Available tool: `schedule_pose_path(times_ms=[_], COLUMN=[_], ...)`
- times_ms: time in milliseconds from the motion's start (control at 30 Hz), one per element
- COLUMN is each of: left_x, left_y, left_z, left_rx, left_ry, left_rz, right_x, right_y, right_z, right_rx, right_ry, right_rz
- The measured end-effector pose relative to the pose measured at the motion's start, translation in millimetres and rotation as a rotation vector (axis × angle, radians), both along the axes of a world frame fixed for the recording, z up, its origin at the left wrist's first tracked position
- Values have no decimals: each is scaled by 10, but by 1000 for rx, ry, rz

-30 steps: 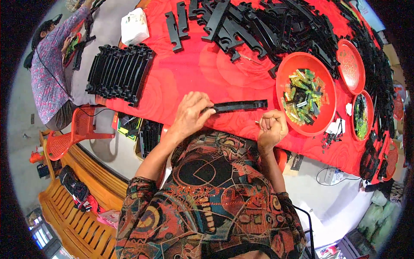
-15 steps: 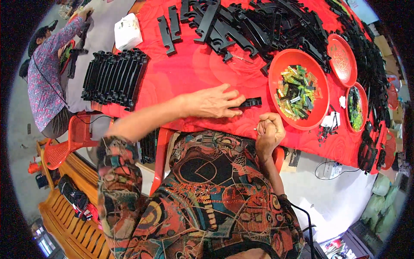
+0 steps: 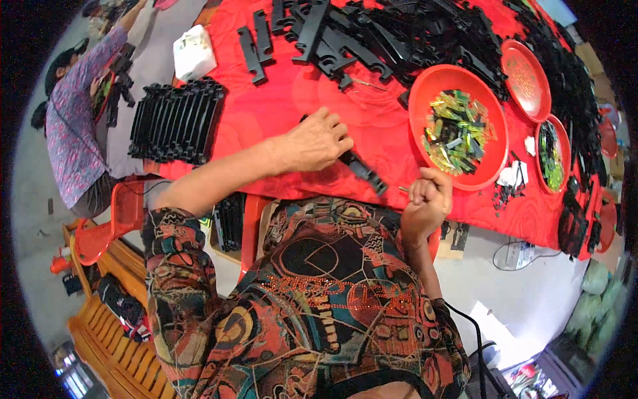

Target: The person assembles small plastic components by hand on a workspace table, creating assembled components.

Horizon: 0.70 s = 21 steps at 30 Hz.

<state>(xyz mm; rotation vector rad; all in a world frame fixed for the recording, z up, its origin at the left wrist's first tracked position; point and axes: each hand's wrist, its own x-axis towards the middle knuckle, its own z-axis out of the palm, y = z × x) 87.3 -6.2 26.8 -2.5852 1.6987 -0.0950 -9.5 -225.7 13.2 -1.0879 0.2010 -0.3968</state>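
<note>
My left hand (image 3: 315, 141) is closed over a long black plastic part (image 3: 364, 171). One end of the part points toward the front edge of the table, slightly blurred, and a dark tip shows beyond my knuckles. Beside the red bowl's near rim, my right hand (image 3: 427, 193) is curled tight with a thin, short tip poking out at its left. The rest of that thin thing is hidden in the fingers. Small clear, yellow-green and black pieces (image 3: 457, 141) fill the middle of the red bowl (image 3: 490, 174).
A pile of black plastic parts (image 3: 372, 41) covers the far side of the red cloth. At left stands a neat row of similar parts (image 3: 177, 121), near a white tissue pack (image 3: 195, 53). A red plate (image 3: 526, 76) and smaller bowl (image 3: 564, 149) lie right. Another person (image 3: 76, 126) works at left.
My left hand has moved left and a little away from me, and the black part has swung from nearly level to slanting. My right hand has shifted slightly right.
</note>
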Motion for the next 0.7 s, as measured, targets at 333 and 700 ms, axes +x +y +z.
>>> schedule_pose_path(times_ms=[333, 700], left_x=[-582, -739], left_y=[-53, -13], left_z=[-400, -496], left_rx=[-213, -508], left_ry=[212, 56], left_rz=[579, 487], right_x=[456, 631], right_y=[196, 511], right_z=[-64, -358], right_rx=[454, 340], right_ry=[-179, 25], right_rz=[284, 181])
